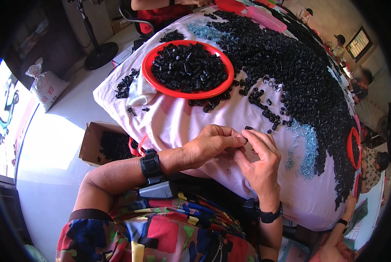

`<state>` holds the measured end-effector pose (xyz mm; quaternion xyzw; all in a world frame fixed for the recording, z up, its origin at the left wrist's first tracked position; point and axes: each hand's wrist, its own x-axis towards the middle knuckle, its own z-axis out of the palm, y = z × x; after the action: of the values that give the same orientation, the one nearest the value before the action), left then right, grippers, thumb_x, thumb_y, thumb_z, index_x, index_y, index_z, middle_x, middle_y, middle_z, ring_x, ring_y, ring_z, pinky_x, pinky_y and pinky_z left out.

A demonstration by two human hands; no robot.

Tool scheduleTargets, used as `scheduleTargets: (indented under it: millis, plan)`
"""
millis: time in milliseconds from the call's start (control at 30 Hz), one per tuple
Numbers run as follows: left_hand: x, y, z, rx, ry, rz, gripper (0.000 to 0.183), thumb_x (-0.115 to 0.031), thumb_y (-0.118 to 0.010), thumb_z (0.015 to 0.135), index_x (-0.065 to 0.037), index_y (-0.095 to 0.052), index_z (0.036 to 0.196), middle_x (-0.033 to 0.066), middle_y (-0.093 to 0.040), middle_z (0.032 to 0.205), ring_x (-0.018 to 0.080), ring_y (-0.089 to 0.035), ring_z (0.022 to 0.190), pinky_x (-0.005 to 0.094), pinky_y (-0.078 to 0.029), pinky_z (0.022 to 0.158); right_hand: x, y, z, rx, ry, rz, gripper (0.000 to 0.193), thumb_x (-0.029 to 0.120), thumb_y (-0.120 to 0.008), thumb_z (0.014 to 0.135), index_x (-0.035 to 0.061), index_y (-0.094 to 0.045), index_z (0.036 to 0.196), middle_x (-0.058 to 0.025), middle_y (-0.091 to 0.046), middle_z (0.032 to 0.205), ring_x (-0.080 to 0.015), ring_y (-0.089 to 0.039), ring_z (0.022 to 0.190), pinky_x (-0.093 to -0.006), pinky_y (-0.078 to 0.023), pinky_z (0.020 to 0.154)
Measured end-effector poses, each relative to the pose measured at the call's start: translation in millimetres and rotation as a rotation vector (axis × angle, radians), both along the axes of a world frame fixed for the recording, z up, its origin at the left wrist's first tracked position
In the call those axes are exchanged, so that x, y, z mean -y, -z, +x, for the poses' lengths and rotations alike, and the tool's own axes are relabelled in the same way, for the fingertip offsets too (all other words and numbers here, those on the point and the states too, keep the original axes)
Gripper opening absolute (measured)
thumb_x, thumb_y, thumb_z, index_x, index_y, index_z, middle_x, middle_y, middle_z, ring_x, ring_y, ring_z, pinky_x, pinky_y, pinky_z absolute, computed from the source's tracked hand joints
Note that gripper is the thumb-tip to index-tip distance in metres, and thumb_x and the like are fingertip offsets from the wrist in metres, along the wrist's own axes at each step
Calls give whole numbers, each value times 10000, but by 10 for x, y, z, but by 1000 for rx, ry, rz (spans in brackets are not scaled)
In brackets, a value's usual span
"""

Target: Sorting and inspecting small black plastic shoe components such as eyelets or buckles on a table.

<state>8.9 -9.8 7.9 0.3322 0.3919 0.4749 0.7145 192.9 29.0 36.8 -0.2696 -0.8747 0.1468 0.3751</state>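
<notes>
My left hand (pixel 214 143) and my right hand (pixel 262 160) meet above the near part of the cloth-covered table. Both are closed, fingertips together, around a small black plastic part (pixel 246 139) that the fingers mostly hide. Another black piece (pixel 248 128) shows just beyond my right fingertips; whether it touches them I cannot tell. Past my hands, a red plastic basin (pixel 148 83) holds a heap of small black cylindrical parts (pixel 189 65). A large pile of similar black parts (pixel 287 56) spreads over the far and right side of the table.
Light-blue small pieces (pixel 308 148) lie beside the pile. Below the table's left edge stands a cardboard box (pixel 90 142) with black parts inside. A white sack (pixel 47 89) and a black stand base (pixel 101 56) are on the floor. Several people sit around the table.
</notes>
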Motion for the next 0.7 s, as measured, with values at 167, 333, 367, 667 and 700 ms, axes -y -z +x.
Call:
scheduleTargets:
  millis: [167, 333, 367, 667, 700]
  plan:
    - [-5, 1, 8, 32, 14, 8, 261, -254, -655, 1024, -23, -690, 1141, 47, -716, 1039, 126, -676, 986, 304, -551, 908, -19, 32, 15, 16, -13, 6, 483, -10, -798, 728, -5, -681, 1197, -151, -697, 1086, -329, -654, 947, -421, -548, 836]
    - [-30, 84, -24, -4, 37, 78, 320, -298, -591, 1061, -14, -681, 1178, 40, -713, 1036, 108, -673, 961, 296, -554, 916, -59, 26, 58, 47, -3, 83, 442, 4, -775, 773, -24, -653, 1197, -156, -685, 1049, -339, -645, 915, -420, -539, 805]
    - [-30, 88, -37, -9, 66, 114, 341, -310, -571, 1071, -8, -680, 1184, 39, -713, 1035, 103, -673, 950, 292, -558, 908, -59, 19, 62, 60, -2, 76, 428, 4, -761, 789, -29, -642, 1199, -159, -679, 1033, -344, -641, 904, -420, -534, 795]
    - [23, 70, 16, 8, 84, 124, 347, -280, -571, 1071, 20, -705, 1184, 58, -737, 992, 107, -681, 894, 278, -566, 829, -60, 44, 68, 102, -26, 88, 411, -5, -732, 804, -38, -624, 1199, -164, -661, 1011, -345, -623, 854, -429, -523, 780]
    - [23, 70, 18, 8, 85, 123, 347, -280, -571, 1071, 20, -705, 1184, 58, -737, 992, 107, -681, 894, 278, -566, 829, -61, 46, 67, 103, -26, 87, 411, -5, -732, 804, -38, -624, 1199, -164, -661, 1011, -345, -623, 854, -429, -523, 780]
